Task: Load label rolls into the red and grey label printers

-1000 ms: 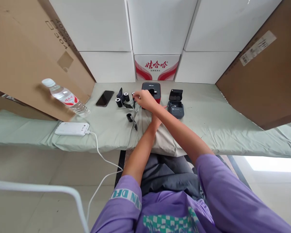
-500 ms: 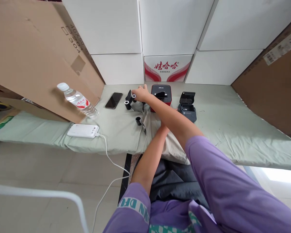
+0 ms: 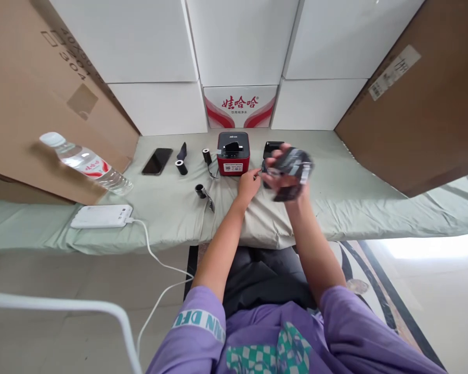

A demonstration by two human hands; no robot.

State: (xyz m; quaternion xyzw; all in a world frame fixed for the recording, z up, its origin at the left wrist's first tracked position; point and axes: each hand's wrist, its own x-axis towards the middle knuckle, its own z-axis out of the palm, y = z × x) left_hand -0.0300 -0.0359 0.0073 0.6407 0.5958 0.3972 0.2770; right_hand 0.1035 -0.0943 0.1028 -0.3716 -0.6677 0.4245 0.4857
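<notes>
My right hand (image 3: pixel 277 179), raised over the front of the cloth, is closed on a dark, shiny plastic bag (image 3: pixel 294 169), smeared by motion. Behind it and partly hidden stands a black device with its lid up (image 3: pixel 273 148). My left hand (image 3: pixel 249 184) rests on the cloth at the front right corner of a red and black box-shaped device (image 3: pixel 233 165). Its fingers are curled, with something small and dark at the tips. To the left lie small black rolls: one upright (image 3: pixel 206 156), one on its side (image 3: pixel 181 167), and one with a loose strip (image 3: pixel 200 191).
A black phone (image 3: pixel 157 161) and a dark flat strip (image 3: pixel 182 151) lie on the left. A water bottle (image 3: pixel 89 165) leans there, and a white power bank (image 3: pixel 101 216) trails a cable over the front edge. White boxes (image 3: pixel 239 106) and cardboard cartons (image 3: pixel 405 104) wall the back and sides.
My right hand has swung from the rolls on the left across to the right, lifting the dark plastic bag off the cloth. The view has shifted rightward. My left hand now shows beside the red device.
</notes>
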